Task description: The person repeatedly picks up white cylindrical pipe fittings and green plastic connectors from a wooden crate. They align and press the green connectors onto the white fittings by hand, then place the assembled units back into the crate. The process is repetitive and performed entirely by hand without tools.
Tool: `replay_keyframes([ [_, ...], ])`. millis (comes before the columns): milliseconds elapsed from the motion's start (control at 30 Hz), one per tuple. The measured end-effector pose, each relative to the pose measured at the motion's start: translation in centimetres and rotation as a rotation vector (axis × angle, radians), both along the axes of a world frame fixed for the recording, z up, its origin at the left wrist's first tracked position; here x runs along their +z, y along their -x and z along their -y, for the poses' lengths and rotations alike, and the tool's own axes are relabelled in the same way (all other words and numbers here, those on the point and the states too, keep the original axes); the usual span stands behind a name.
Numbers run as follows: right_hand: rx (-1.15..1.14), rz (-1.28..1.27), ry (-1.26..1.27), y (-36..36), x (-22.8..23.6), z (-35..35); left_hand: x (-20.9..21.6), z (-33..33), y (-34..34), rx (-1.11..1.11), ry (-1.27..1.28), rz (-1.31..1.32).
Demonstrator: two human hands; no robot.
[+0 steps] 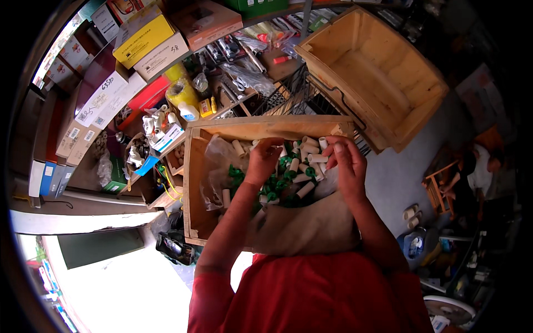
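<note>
A wooden crate (191,183) in front of me holds a heap of short white plastic tubes (305,190) and green plastic pieces (236,173). Over the left of the heap is my left hand (264,161), its fingers curled together; what they hold, if anything, is hidden. My right hand (350,164) is above the right side, thumb and fingers bent around the end of a white plastic tube (318,159). A clear plastic bag (214,183) lines the crate's left. Brown cloth (305,225) covers its near edge.
An empty wooden tub (377,66) stands at the far right. Shelves at the left hold cartons (105,100), a yellow box (143,36), yellow tape rolls (181,91) and a white bottle (189,112). A small wooden chair (438,188) and slippers (411,216) are on the floor at right.
</note>
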State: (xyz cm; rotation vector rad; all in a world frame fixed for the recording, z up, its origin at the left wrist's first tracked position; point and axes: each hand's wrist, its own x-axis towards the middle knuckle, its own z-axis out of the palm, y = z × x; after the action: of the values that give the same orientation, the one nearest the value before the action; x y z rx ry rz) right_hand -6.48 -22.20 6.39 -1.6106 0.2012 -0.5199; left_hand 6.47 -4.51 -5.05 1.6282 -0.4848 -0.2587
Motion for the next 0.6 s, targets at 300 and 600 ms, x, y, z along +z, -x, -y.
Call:
replay_keyframes([
  [300, 0.004, -0.019, 0.012, 0.0, 0.2, -0.1, 3.2, -4.3, -2.3, 0.014, -0.211, 0.151],
  [600, 0.021, -0.019, -0.001, -0.1, 0.1, 0.0, -1.9, -7.0, -1.6, -0.149, -0.723, 0.412],
])
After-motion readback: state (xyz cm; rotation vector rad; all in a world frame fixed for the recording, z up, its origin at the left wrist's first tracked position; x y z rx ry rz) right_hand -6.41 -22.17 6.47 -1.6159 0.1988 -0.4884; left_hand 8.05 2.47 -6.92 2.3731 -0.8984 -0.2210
